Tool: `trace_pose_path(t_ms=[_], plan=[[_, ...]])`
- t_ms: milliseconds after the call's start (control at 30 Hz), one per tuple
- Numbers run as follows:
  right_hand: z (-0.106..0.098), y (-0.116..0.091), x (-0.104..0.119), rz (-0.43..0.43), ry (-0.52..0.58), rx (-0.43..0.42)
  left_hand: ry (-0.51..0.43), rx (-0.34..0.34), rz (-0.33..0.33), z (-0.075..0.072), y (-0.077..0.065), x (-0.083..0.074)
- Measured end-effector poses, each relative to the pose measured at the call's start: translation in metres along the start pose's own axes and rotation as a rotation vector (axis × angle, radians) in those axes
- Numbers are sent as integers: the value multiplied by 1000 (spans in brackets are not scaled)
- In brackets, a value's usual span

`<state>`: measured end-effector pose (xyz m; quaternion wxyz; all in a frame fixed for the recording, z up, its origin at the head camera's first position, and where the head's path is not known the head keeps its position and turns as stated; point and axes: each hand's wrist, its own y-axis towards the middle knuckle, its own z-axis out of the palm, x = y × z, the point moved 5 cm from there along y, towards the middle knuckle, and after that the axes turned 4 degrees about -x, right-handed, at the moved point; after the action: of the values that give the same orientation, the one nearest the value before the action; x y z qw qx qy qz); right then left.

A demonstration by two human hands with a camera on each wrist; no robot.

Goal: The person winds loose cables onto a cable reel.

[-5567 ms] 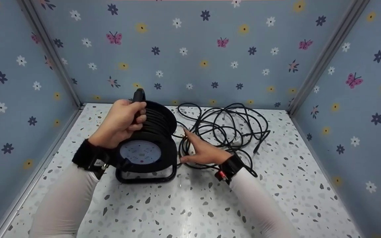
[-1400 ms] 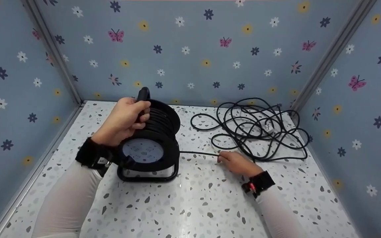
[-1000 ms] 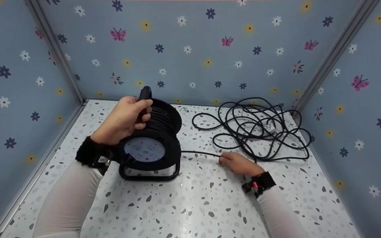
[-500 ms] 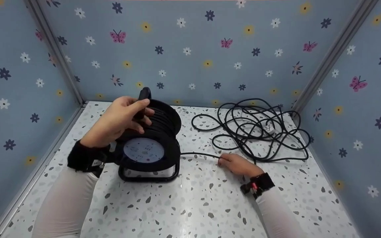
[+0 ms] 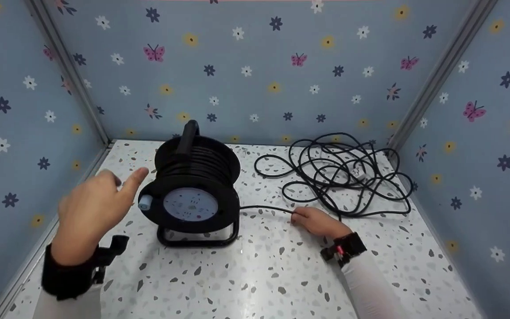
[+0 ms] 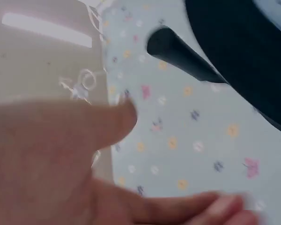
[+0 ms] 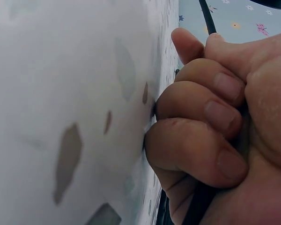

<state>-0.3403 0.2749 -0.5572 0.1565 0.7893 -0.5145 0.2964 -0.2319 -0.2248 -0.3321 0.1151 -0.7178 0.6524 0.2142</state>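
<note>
A black cable reel (image 5: 191, 204) with a pale socket face stands on its tube frame, left of the middle in the head view. Black cable is wound on its drum, below the carry handle (image 5: 187, 137). A light-blue crank knob (image 5: 145, 202) shows on the left of its front flange. My left hand (image 5: 98, 208) is in the air left of the reel, thumb out, holding nothing; the left wrist view shows its fingers extended. Low over the table, my right hand (image 5: 317, 221) grips the cable (image 5: 264, 207) that runs out from the reel; the right wrist view shows fingers curled round it.
A loose tangle of black cable (image 5: 326, 173) lies at the back right, with a pale plug (image 5: 358, 172) among its loops. Patterned panels (image 5: 259, 66) wall in the speckled white table (image 5: 255, 274) at the back and both sides.
My left hand has let go of the reel's handle and moved left and toward me. Earlier, my right hand took the cable and the tangle shifted right; the reel stays put.
</note>
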Motion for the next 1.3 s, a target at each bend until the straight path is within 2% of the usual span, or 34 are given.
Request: trace_pose_path(t_ms=[67,133,200,267,333,467,600,700,833,900,1033,1100,1167,1300], plan=[[-1,0,0,13,3,-8,57,95,-7,16,-4,7],[-1,0,0,27,6,-16,67,179,13,34,-5,8],[0,-1,0,40,11,-17,44,222,34,49,-5,9],[2,-1,1,53,22,-9,16,229,46,60,-4,11],[3,-2,1,61,33,-3,-17,208,33,67,-2,14],[3,-2,2,48,40,-8,-84,103,-6,70,1,22],[2,-2,1,45,40,-13,-201,10,-43,73,2,26],[4,-1,0,31,39,-9,-273,-7,-60,76,1,26],[4,-2,0,20,30,-11,-352,16,-83,82,1,25],[4,-3,-1,35,33,-14,-477,48,-109,86,2,26],[5,-2,-1,36,31,-8,-857,127,-176,96,4,27],[6,-2,0,25,24,-3,-1004,159,-196,100,5,26],[7,-1,2,18,17,-1,-1069,169,-191,101,6,24],[7,1,3,8,15,-8,-1091,150,-171,102,7,18]])
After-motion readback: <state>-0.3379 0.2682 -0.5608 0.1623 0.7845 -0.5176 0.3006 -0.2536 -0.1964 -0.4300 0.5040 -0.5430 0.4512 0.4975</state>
